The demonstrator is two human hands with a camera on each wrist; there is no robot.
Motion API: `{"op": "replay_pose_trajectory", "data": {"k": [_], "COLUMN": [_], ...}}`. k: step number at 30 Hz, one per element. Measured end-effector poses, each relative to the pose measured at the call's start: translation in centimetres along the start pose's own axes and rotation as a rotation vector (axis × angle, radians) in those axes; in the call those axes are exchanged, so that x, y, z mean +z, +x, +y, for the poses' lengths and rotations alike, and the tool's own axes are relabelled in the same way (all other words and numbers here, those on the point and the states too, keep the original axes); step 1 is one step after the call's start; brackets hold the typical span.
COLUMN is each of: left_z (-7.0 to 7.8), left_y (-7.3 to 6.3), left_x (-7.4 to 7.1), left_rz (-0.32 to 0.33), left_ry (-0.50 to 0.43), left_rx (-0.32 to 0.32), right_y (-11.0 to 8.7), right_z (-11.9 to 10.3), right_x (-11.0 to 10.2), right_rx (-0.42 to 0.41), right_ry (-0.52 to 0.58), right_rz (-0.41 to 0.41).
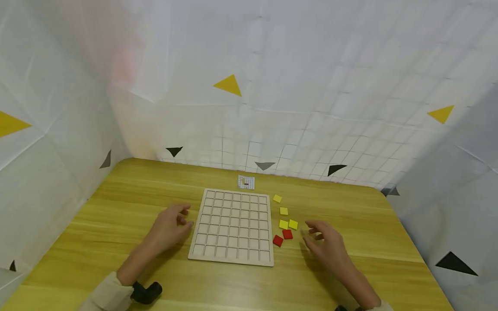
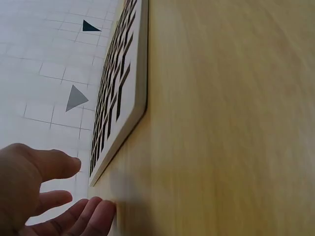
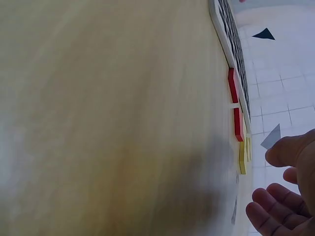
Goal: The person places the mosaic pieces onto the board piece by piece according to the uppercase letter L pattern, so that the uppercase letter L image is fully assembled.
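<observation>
Nothing is grasped by the relaxed left hand (image 1: 170, 223) or right hand (image 1: 328, 247). The grid board (image 1: 234, 227) is set right of the former; red tiles (image 1: 287, 234) and yellow tiles (image 1: 284, 211) are scattered left of the latter. Neighbouring tiles could be displaced if one is grabbed too broadly.

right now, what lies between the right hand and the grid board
Two red tiles and two yellow tiles lie there in the head view; two more yellow tiles sit farther back.
</observation>
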State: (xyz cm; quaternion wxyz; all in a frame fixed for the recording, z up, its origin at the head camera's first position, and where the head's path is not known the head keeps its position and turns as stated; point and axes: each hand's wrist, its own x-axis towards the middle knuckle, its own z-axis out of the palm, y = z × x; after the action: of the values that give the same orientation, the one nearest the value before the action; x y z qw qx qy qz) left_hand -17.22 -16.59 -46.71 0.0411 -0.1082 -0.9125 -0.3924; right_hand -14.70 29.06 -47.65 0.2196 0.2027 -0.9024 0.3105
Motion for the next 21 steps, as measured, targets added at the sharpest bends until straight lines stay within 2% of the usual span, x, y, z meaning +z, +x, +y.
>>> {"op": "replay_pose_trajectory", "data": {"k": [4,9,13,21], "left_z": [0.6,1.1,1.3,1.4], "left_y": [0.0,0.1,0.3,0.6], "left_x": [0.2,0.6,1.0,1.5], "left_rz": [-0.035,-0.044,-0.041,-0.038], "left_ry": [-0.091,-0.118,-0.109,-0.098], "left_rx": [-0.087,-0.145,-0.157,-0.143], "right_y": [0.2,0.4,0.6,0.9], "right_z": [-0.1,-0.1,0.0,0.3], "right_x": [0.2,0.4,0.7,1.3], "right_rx": [0.059,0.103,0.124,0.149], "right_ry": [0.040,0.061,0.062,0.059], "right_rz": [-0.024,-0.050,-0.069,-0.084]}}
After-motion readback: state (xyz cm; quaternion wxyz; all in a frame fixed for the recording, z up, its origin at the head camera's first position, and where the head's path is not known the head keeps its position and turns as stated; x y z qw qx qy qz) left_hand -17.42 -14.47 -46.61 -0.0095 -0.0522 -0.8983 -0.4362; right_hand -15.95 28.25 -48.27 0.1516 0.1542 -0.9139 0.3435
